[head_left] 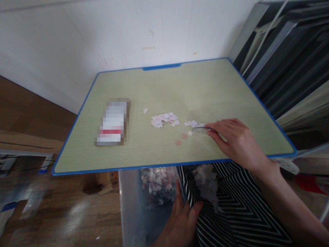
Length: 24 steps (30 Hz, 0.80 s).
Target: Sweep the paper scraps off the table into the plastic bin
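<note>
My right hand [232, 137] is closed on a thin, dark pair of curved tweezers [202, 128] low over the table. At their tip is a small white paper piece [190, 133]; I cannot tell whether they grip it. Two brownish squares [181, 139] lie just left of it, and a few white pieces [191, 123] lie behind. Further left is a small heap of paper squares [164, 119]. My left hand [181, 219] is below the table's front edge, fingers stretched out, at the side of a clear plastic bin [123, 206] holding many paper scraps [158, 181].
The pale folding table [205, 82] has a blue rim and stands against a white wall [123, 31]. A blurred-out flat object [112, 121] lies on its left side. Pale scraps [208, 185] lie on the striped clothing [239, 202]. Dark stacked panels [290, 58] lean at the right.
</note>
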### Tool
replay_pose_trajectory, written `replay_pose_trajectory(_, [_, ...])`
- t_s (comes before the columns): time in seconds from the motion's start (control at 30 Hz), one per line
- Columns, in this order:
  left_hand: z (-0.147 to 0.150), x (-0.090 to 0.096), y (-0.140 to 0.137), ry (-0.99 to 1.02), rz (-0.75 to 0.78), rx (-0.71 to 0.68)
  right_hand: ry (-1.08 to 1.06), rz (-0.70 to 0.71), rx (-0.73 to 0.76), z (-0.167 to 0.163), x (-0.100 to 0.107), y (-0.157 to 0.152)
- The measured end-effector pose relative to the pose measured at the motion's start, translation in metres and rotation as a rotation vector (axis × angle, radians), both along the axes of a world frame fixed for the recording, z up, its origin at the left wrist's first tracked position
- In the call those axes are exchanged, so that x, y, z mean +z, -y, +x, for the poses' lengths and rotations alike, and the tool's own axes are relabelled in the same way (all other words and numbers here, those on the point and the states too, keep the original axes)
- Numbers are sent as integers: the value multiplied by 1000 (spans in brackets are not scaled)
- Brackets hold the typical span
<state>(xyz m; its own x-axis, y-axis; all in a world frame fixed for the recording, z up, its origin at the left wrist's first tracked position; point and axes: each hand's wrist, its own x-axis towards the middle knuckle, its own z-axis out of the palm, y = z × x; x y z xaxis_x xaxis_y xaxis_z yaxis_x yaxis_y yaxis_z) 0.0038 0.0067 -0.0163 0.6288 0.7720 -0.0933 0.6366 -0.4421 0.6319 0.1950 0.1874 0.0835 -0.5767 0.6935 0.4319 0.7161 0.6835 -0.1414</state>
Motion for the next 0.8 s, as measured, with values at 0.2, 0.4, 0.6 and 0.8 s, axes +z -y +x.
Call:
replay_pose_trajectory(0.2, [0, 3, -1, -12, -1, -5, 43, 48, 2, -4, 1, 1])
replay_pose_trajectory(0.4, [-1, 0, 0, -20, 60, -38, 56, 61, 84, -3, 1, 2])
replay_pose_trajectory(0.6, [1, -1, 0, -6, 79, 4, 42, 24, 52, 0, 0, 3])
replay_pose_trajectory(0.8, [5, -10, 4, 18, 112, 33, 57, 42, -18, 0, 0, 3])
